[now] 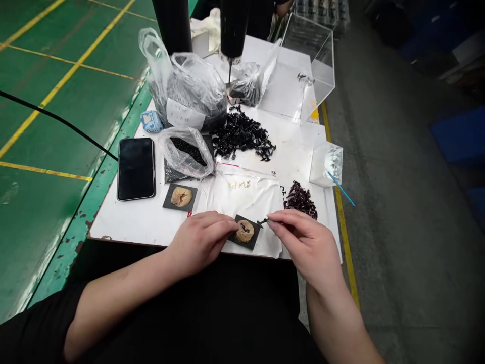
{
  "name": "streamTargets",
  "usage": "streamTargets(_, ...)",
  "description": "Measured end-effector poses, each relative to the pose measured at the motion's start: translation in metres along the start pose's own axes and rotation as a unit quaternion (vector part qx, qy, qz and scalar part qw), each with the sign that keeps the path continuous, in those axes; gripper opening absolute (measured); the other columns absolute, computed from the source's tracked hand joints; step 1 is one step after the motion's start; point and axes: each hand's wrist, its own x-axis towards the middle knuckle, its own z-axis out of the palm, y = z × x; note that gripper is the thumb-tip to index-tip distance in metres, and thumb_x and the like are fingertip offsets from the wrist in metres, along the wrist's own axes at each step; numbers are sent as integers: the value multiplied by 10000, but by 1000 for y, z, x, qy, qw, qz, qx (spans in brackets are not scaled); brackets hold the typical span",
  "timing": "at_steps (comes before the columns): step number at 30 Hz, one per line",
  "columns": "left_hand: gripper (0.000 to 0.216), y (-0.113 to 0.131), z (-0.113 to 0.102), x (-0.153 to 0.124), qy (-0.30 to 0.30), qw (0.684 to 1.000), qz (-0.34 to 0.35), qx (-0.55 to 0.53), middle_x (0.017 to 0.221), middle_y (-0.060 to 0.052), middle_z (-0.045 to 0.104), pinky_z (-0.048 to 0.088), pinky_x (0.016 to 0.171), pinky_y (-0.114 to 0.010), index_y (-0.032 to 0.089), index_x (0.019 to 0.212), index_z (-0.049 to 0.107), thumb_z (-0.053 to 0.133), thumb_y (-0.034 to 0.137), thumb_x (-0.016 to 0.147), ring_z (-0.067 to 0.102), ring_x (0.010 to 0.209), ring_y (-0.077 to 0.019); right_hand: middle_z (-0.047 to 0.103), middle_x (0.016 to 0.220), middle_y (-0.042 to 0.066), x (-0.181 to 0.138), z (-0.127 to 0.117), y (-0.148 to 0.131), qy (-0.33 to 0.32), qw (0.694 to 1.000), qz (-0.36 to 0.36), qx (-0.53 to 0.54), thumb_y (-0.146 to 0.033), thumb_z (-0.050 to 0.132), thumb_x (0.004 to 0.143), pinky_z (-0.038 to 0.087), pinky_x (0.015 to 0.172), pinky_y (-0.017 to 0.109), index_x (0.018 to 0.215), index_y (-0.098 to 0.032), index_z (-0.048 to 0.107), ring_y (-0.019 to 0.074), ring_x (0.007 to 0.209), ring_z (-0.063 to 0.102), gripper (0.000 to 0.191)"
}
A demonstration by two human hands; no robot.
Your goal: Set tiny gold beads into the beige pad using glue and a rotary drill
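My right hand [303, 240] pinches a small black part with a thin stem and a wider flange [262, 223] between thumb and forefinger. Just left of it lies a dark square plate [253, 242] with a round tan lump [245, 230] on top. My left hand [204, 235] is closed at the plate's left side, its fingertips touching the lump's edge; whether they pinch anything is hidden. Under the plate is a white sheet [227, 202] with several tiny gold-coloured bits [241, 185]. A small heap of dark reddish parts [300, 199] sits beyond my right hand.
A second dark plate [166, 203] with a tan lump, a phone [136, 169] and an open bag of black granules [189, 156] stand left. Farther back are a black parts pile [244, 134], a large plastic bag [197, 91] and a clear box [322, 76]. A clear block [326, 164] is right.
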Motion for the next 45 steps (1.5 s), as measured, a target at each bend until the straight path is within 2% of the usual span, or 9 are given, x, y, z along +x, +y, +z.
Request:
streamTargets(4,193,3,-2,2,10,1000,0,1,1154,-61,848,650,876,-300,187,1253,747,623,133,1115,806,1007,-181,880,1105,-37,-10,9,7,-12,998,-26,-49,-294,789,1046,650,918,275,1133,-352,884,149,999,827,141)
streamTargets(12,221,6,0,-1,-15,997,48,62,1049,-67,802,599,777,-342,164,1281,702,601,132,1088,737,894,-199,853,1083,1,-8,21,9,-47,986,-155,-35,-149,785,1030,645,927,257,1082,-278,869,134,1008,807,162)
streamTargets(18,201,6,-2,-2,-40,992,78,95,1015,-47,773,530,719,-354,190,1268,707,580,202,1112,675,832,-194,866,1062,-4,-8,24,8,-43,981,-180,-57,-132,776,1034,645,935,289,1074,-269,836,146,995,808,155)
streamTargets(27,256,4,3,-4,-39,985,111,125,1017,-38,760,476,688,-361,199,1335,709,558,226,1130,640,807,-189,828,1085,25,-12,26,16,-35,974,-200,-103,-139,773,1037,651,937,363,1102,-272,818,179,1016,768,154)
streamTargets(35,249,7,-1,-2,-63,985,97,128,1018,-38,765,513,710,-352,193,1310,738,568,220,1130,674,835,-185,810,1111,37,-13,21,12,-65,963,-218,-144,-150,749,1056,638,937,367,1156,-258,813,186,1030,744,161)
streamTargets(38,243,8,-1,-1,-67,985,95,127,1021,-37,759,526,739,-349,188,1303,739,571,218,1129,687,865,-190,808,1123,44,-4,15,8,-74,962,-215,-149,-195,746,1066,640,936,347,1152,-245,822,182,1034,763,126)
streamTargets(40,239,8,-1,-1,-67,985,96,128,1020,-36,755,520,735,-348,187,1293,739,568,217,1129,683,862,-189,809,1108,50,9,13,5,-55,961,-210,-171,-229,736,1075,635,946,343,1141,-230,831,186,1033,774,116)
streamTargets(43,234,7,-1,-2,-64,984,102,134,1011,-38,749,507,719,-352,182,1277,740,567,221,1125,677,847,-187,815,1084,62,37,15,-2,-30,949,-196,-244,-256,716,1078,620,977,379,1111,-222,849,219,1039,776,141)
streamTargets(45,236,6,0,-3,-62,983,106,137,1006,-38,747,500,706,-362,182,1273,739,565,226,1119,675,842,-190,820,1112,74,58,20,-8,-40,938,-178,-296,-249,712,1066,605,986,409,1106,-227,861,250,1071,768,156)
